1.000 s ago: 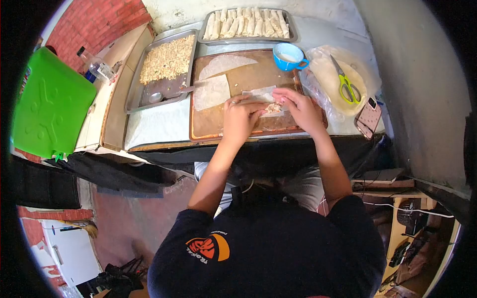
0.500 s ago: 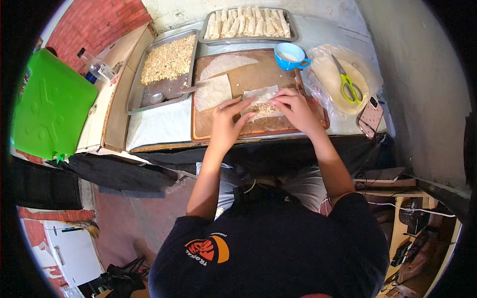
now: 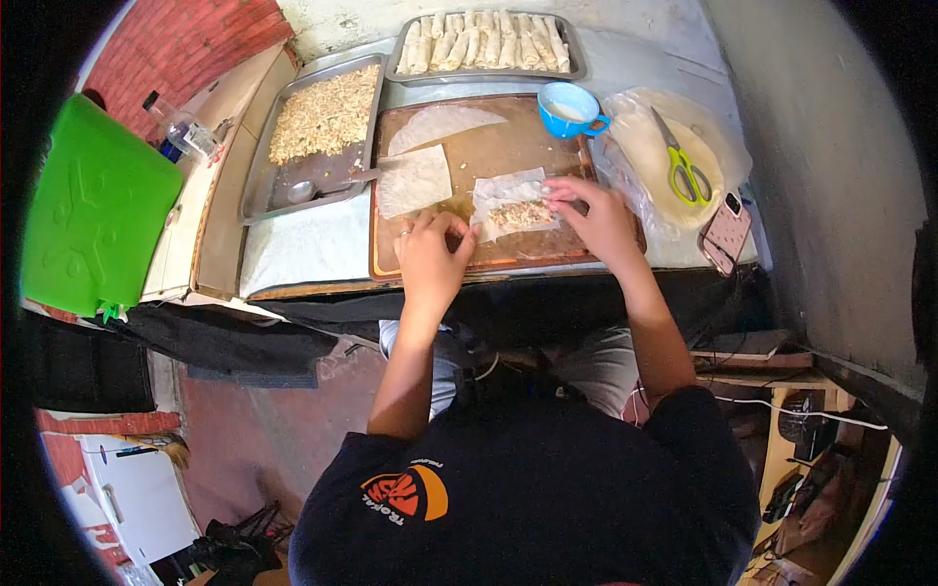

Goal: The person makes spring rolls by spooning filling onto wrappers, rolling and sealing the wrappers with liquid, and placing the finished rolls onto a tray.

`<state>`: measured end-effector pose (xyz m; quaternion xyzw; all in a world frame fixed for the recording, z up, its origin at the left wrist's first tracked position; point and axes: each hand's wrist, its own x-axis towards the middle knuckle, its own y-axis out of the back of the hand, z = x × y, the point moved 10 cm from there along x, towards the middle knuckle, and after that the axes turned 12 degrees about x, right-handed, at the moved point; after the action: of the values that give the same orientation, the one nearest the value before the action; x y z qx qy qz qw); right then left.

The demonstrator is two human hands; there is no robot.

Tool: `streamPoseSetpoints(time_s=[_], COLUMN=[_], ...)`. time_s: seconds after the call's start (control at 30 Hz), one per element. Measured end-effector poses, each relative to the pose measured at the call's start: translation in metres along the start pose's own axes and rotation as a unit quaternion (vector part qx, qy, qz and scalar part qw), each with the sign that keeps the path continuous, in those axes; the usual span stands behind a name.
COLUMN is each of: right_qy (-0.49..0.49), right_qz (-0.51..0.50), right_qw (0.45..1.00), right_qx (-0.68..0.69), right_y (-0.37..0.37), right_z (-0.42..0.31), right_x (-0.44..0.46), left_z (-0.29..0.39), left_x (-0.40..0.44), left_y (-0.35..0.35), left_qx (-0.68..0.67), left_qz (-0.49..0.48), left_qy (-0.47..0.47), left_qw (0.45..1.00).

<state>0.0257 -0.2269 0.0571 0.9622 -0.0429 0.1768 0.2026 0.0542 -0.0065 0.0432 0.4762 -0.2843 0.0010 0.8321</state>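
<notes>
A lumpia wrapper [image 3: 489, 189] lies on the brown board [image 3: 410, 256] with a strip of chopped filling [image 3: 520, 215] along its front part. My right hand [image 3: 588, 213] is at the wrapper's right edge, thumb and fingers pinched together. A small pale, shiny thing shows at those fingertips; its kind is unclear. My left hand [image 3: 431, 248] rests on the board just left of the wrapper, fingers bent and thumb apart, holding nothing. A second wrapper [image 3: 414, 182] lies flat behind it, and a half-round wrapper piece [image 3: 445, 127] is farther back.
A metal tray [image 3: 256, 188] with chopped filling and a spoon [image 3: 302, 191] stands left. Rolled lumpia [image 3: 482, 47] fill another tray at the back. A blue cup [image 3: 569, 110] with white liquid, stacked wrappers [image 3: 653, 146], green-handled scissors [image 3: 690, 180] and a phone [image 3: 725, 232] are right.
My left hand has drawn back from the wrapper, down and to the left, uncovering its left side. My right hand stays at the right edge, shifted slightly.
</notes>
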Motion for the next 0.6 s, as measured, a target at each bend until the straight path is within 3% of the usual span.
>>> streamPoseSetpoints(time_s=[0.07,0.27,0.5,0.6], right_qy=[0.033,0.036,0.009,-0.005], right_qz=[0.008,0.034,0.089,0.116], right_qw=[0.998,0.998,0.995,0.992], right_qx=[-0.054,0.032,-0.047,-0.049], right_y=[0.002,0.000,0.007,0.020], right_z=[-0.013,-0.002,-0.003,0.010], right_x=[0.001,-0.003,-0.011,-0.013], left_z=[-0.004,-0.015,-0.009,-0.016], left_x=[0.001,0.005,0.011,0.009], left_y=[-0.002,-0.004,0.008,-0.002], left_qx=[-0.024,-0.067,-0.082,-0.118], left_qz=[-0.013,-0.038,-0.010,-0.061], left_qy=[0.022,0.023,0.006,0.060], left_qw=[0.999,0.997,0.997,0.989])
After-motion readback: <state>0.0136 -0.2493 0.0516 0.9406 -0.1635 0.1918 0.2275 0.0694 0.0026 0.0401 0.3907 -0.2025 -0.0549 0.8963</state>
